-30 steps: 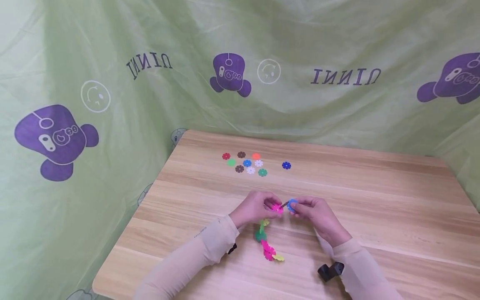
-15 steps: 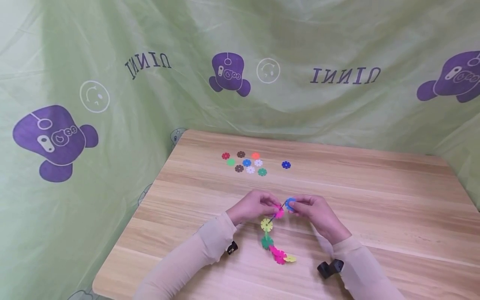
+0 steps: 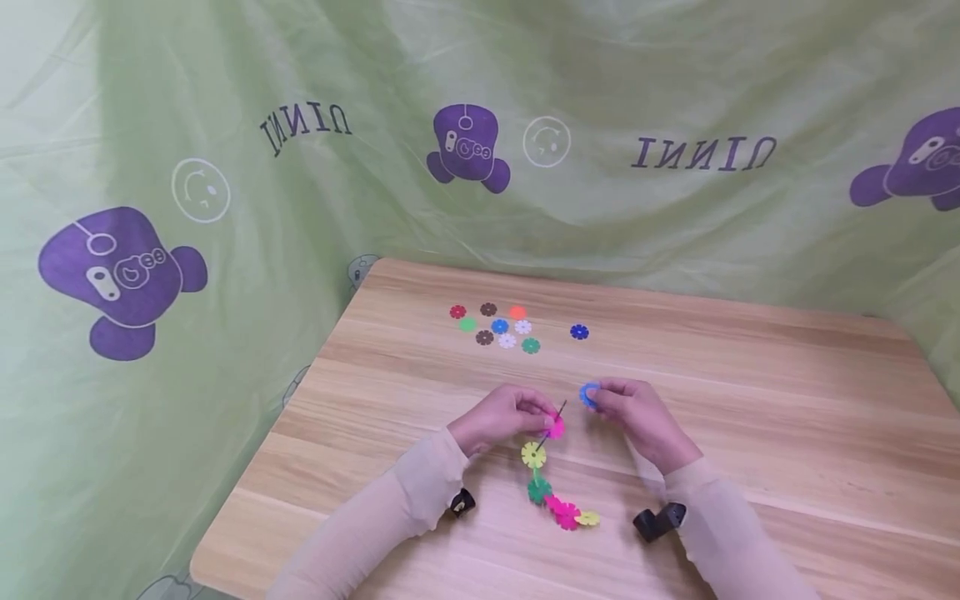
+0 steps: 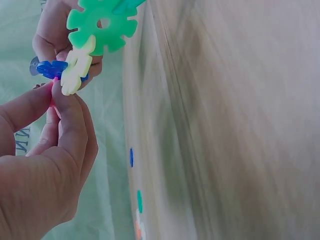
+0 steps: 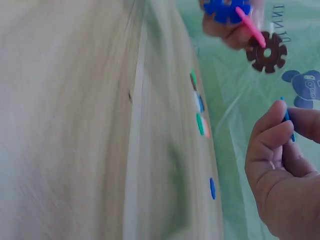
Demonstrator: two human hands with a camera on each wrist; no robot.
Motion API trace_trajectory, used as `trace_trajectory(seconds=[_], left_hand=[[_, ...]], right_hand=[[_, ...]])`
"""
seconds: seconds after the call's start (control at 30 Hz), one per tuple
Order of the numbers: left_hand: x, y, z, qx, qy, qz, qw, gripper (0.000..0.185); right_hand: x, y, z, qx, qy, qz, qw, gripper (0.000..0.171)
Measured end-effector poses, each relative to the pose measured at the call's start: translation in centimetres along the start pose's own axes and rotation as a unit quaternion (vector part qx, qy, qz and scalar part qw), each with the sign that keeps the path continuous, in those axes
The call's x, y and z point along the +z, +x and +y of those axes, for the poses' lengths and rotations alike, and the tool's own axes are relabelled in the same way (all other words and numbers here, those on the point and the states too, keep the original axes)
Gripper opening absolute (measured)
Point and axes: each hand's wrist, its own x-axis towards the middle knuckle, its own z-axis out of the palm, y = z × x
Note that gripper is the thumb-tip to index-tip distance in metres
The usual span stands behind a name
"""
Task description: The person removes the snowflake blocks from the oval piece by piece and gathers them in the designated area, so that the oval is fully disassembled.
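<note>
Shifted farther from brown notched disc (image 5: 268, 61): light-blue notched disc (image 3: 585, 394), pinched by fingers of right hand (image 3: 637, 417). Left hand (image 3: 501, 418): fingers closed, pinching pink notched disc (image 3: 556, 428).

Loose discs (image 3: 499, 327) on the table (image 3: 750, 400) beyond the chain (image 3: 538, 490)

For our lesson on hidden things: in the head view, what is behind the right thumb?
A blue disc, pinched by the right hand. Part of its edge shows; whatever the thumb covers of its face cannot be seen.
</note>
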Motion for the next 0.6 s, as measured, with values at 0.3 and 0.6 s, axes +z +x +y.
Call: trace_trajectory(seconds=[0.3,0.6], left_hand=[[-0.5,-0.5,0.0,-0.003,-0.03,0.013,0.9995,0.017],[-0.7,-1.1,-0.3,-0.004,-0.058,0.014,0.9982,0.017]], right_hand=[[0.0,3.9,-0.9,0.032,-0.111,0.029,0.993,0.041],[0.4,7.9,-1.5,0.049,-0.15,0.076,0.985,0.036]])
